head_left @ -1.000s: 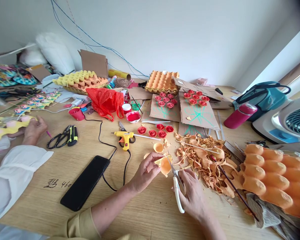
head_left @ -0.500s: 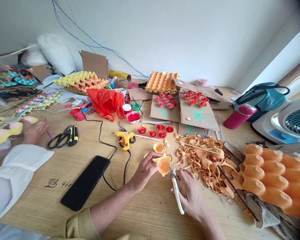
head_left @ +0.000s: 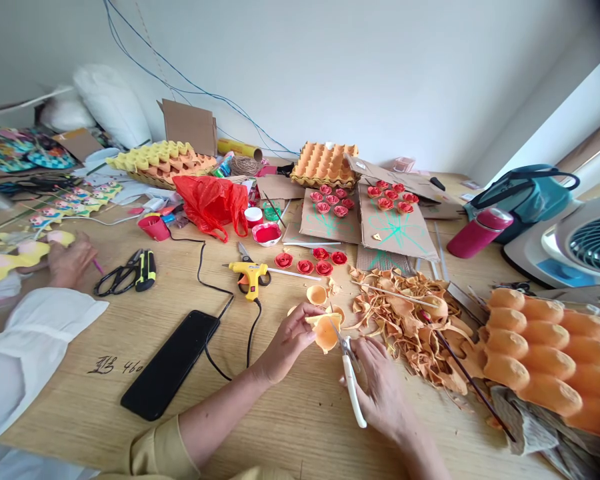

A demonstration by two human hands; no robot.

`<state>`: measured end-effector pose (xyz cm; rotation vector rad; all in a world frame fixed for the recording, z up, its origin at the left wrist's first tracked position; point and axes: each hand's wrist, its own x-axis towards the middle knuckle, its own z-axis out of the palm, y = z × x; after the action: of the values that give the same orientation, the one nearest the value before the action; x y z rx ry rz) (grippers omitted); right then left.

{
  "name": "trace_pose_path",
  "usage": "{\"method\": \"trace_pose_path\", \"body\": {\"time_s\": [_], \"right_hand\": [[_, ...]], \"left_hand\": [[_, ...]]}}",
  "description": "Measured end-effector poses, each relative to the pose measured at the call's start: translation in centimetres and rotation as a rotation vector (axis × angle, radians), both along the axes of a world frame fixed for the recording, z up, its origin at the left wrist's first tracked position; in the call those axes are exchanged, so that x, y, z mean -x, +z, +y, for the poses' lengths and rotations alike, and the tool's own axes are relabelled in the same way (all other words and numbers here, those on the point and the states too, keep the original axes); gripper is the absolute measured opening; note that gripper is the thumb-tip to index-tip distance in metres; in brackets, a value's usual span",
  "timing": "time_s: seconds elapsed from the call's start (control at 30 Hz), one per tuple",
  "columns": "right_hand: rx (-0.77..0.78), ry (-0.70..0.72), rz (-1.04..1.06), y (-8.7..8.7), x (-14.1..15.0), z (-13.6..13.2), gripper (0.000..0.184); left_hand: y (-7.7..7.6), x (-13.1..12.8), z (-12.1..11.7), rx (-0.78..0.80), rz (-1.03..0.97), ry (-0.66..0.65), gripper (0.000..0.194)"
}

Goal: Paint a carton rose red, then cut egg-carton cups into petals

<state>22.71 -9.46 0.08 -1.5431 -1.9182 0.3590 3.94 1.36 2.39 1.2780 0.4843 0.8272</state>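
**Holding orange cup (head_left: 326,335) and white-handled scissors (head_left: 353,393) near glue gun (head_left: 251,277)**

Pinch orange cup by its rim with left hand (head_left: 290,343), thumb and fingertips closed on it, nearer than and right of the glue gun. Turn cup's open mouth toward the viewer. Wrap right hand (head_left: 380,383) around white-handled scissors, farther right of the glue gun; point blades up and left, over the cup. Cannot tell how wide blades are parted.

Note second cup (head_left: 317,295) right of the glue gun, and five red flowers (head_left: 305,267) right of and slightly beyond it. Find heap of scraps (head_left: 405,320) farther right of the glue gun, then egg tray (head_left: 545,343), bumps up, well apart on the same side. Record phone (head_left: 170,365) left of and nearer than the glue gun. Observe co-worker's hand (head_left: 73,260) at yellow strip (head_left: 30,252), well left of the glue gun; cannot tell its grip.
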Motion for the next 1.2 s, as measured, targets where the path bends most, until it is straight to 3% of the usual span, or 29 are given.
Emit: {"method": "trace_pose_path", "body": {"time_s": [0.2,0.43,0.73,0.93,1.2], "right_hand": [[-0.001,-0.027,-0.008,-0.1,-0.1,0.2,0.012],[-0.033,-0.007,0.009,-0.1,0.0,0.0,0.015],[-0.059,-0.001,0.006,0.2,0.1,-0.3,0.02],[-0.065,-0.006,-0.022,0.2,0.2,-0.2,0.009],[-0.036,-0.025,-0.039,0.3,0.3,0.1,0.014]], "left_hand": [[-0.2,-0.2,-0.7,-0.263,-0.001,0.069,0.029],[1.0,-0.3,-0.7,-0.124,0.029,0.073,0.026],[0.7,0.2,-0.6,-0.035,0.049,0.047,0.032],[1.5,0.2,-0.7,-0.114,0.064,0.057,0.031],[0.5,-0.4,-0.7,-0.24,-0.014,0.092,0.026]]}}
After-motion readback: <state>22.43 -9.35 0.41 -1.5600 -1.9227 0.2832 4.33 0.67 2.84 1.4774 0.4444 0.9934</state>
